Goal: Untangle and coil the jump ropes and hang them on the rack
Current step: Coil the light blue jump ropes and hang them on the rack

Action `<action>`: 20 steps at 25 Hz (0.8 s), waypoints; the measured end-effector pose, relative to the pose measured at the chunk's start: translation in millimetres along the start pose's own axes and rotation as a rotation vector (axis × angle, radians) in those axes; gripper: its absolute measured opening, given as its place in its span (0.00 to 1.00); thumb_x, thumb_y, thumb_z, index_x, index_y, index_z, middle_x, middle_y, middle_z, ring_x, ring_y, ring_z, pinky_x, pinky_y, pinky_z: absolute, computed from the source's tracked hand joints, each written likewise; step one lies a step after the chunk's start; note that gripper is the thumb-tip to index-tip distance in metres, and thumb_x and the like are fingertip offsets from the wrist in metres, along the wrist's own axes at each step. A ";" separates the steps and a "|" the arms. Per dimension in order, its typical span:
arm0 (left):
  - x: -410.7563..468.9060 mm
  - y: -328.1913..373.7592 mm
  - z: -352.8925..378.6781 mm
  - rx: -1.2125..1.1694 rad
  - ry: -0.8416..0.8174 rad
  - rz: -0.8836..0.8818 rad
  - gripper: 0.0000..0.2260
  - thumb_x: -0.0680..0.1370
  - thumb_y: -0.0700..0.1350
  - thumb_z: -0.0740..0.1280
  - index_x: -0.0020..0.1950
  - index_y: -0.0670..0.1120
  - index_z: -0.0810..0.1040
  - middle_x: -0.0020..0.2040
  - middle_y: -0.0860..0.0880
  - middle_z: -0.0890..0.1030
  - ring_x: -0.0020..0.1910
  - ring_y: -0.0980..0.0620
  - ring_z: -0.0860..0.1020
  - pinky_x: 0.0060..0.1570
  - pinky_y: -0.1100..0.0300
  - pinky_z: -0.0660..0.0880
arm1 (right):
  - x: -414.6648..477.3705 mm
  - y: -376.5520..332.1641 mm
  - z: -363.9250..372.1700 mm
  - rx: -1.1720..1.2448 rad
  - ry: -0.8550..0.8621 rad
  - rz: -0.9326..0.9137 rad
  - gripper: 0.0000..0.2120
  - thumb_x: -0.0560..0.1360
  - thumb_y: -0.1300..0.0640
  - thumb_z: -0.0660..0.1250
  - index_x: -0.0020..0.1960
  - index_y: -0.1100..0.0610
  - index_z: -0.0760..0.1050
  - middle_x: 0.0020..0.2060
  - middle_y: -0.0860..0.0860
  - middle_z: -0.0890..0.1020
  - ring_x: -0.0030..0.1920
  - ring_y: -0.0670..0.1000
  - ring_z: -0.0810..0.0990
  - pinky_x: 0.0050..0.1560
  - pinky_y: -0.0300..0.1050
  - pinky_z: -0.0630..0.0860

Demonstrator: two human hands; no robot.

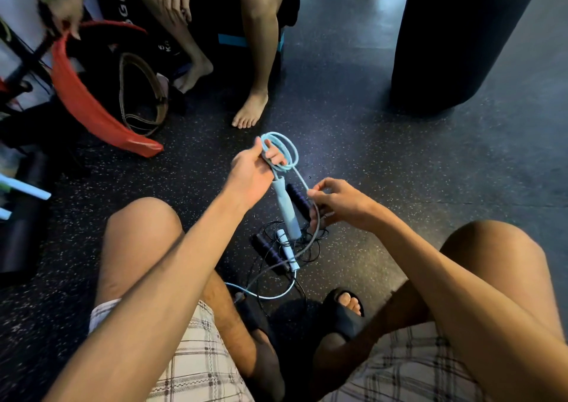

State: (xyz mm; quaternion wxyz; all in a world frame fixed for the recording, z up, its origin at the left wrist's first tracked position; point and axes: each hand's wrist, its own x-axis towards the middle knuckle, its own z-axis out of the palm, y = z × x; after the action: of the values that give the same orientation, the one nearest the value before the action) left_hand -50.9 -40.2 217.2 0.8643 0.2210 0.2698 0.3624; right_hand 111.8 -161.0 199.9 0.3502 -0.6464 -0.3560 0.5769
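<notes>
The light blue jump rope is partly coiled: a few loops ring the fingers of your left hand, and its pale blue handle hangs straight down below that hand, which keeps the weight out of the coil so the loops stay round. Your left hand is closed loosely through the loops, thumb on top, acting as the former for the coil. Your right hand pinches the free run of the same rope between thumb and fingertips just beside the hanging handle, the other fingers curled; held like that it can feed slack up and keep tension for the next turn, I judge. From there the rope drops into the tangle on the floor between your knees, where thin black cord, dark purple handles and the second white-blue handle lie knotted together (so the blue rope is not yet free). A loop of blue trails toward your sandalled foot. No rack can be made out with certainty; another person sits on the far side of the floor, holding a red band.
</notes>
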 end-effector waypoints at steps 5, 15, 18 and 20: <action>9.7 4.9 -9.1 0.097 0.413 0.315 0.13 0.84 0.43 0.56 0.42 0.41 0.70 0.33 0.45 0.74 0.25 0.52 0.76 0.32 0.59 0.78 | -3.4 -0.4 -2.5 -0.171 -0.078 0.056 0.08 0.78 0.58 0.69 0.50 0.62 0.72 0.35 0.60 0.81 0.34 0.58 0.81 0.35 0.49 0.79; 16.5 -8.0 -22.7 0.946 0.389 0.542 0.11 0.83 0.42 0.59 0.49 0.35 0.72 0.31 0.44 0.82 0.30 0.46 0.82 0.38 0.53 0.80 | 6.4 -9.0 -15.1 -0.683 0.283 -0.417 0.08 0.77 0.55 0.70 0.44 0.59 0.81 0.32 0.49 0.80 0.30 0.45 0.73 0.30 0.35 0.67; 13.4 -12.7 -19.2 1.130 0.288 0.456 0.11 0.82 0.43 0.61 0.47 0.34 0.74 0.33 0.43 0.83 0.31 0.45 0.83 0.36 0.58 0.78 | 2.2 -13.9 -16.2 -0.647 0.300 -0.518 0.09 0.80 0.56 0.67 0.44 0.58 0.82 0.30 0.45 0.77 0.28 0.41 0.71 0.29 0.33 0.64; 14.1 -17.1 -17.7 1.206 0.203 0.385 0.10 0.81 0.43 0.62 0.44 0.37 0.75 0.33 0.43 0.83 0.33 0.43 0.83 0.38 0.55 0.78 | -0.3 -16.4 -16.4 -0.609 0.324 -0.587 0.11 0.81 0.57 0.65 0.43 0.58 0.81 0.29 0.45 0.75 0.28 0.41 0.70 0.29 0.32 0.63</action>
State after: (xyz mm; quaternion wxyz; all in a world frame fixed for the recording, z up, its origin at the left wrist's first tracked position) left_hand -44.9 -37.3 189.6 0.4778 0.6775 0.4621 0.3150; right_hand 127.2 -153.7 215.6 0.3440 -0.6737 -0.6183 0.2134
